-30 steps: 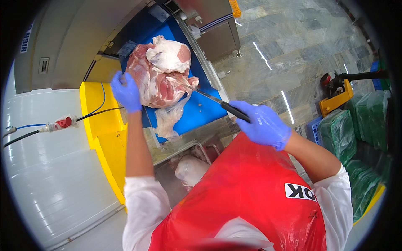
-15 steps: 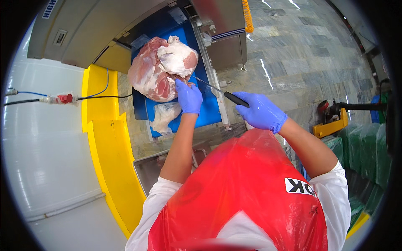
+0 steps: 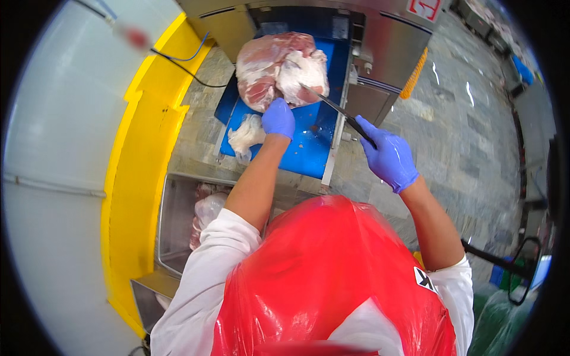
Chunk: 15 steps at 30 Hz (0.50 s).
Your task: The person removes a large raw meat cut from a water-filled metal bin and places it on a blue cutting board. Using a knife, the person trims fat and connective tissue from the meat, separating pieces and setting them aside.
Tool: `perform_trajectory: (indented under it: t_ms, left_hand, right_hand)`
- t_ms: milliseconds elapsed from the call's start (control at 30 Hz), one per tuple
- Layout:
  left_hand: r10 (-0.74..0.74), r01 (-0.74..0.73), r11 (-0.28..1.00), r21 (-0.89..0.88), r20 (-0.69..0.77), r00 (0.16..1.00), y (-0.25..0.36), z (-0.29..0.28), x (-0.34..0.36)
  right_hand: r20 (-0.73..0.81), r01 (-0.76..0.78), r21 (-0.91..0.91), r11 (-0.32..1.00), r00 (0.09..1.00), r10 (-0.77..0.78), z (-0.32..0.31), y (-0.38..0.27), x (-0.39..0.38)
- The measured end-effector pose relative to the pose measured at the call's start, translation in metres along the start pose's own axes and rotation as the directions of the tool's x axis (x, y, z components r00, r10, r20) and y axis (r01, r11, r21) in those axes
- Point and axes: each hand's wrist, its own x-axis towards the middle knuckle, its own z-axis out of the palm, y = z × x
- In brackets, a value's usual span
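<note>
A large piece of raw meat (image 3: 264,59) with a white layer of fat lies on a blue conveyor belt (image 3: 314,145). My left hand (image 3: 278,119), in a blue glove, is closed at the meat's near edge; its fingertips are partly hidden there. My right hand (image 3: 389,153), also gloved, grips the black handle of a knife (image 3: 341,111). The knife's blade points up and left, its tip at the white fat. Beside my left hand, a pale trimmed piece of fat (image 3: 244,136) rests on the belt.
A metal machine (image 3: 392,50) stands around the belt's far end. Below the belt at left is a metal bin (image 3: 172,237) with meat in it. A yellow barrier (image 3: 133,184) runs along the left, by a white wall. A black cable (image 3: 193,77) hangs near the machine.
The view has shifted, so the belt and meat sit further right. My knife has come up from the meat's near right edge to the white fat. My left hand stays at the near edge.
</note>
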Motion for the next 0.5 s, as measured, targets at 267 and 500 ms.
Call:
perform_trajectory:
  t_ms: [267, 500]
  left_hand:
    - [0.062, -0.062, 0.973, -0.222, -0.005, 0.998, -0.036, -0.022, 0.031]
    - [0.205, -0.208, 0.968, -0.142, -0.041, 0.978, -0.038, -0.009, -0.012]
  right_hand:
    - [0.064, -0.044, 0.005, 0.999, 0.997, 0.044, -0.001, -0.004, 0.003]
    - [0.006, -0.053, 0.043, 0.998, 0.999, 0.053, -0.001, -0.006, -0.004]
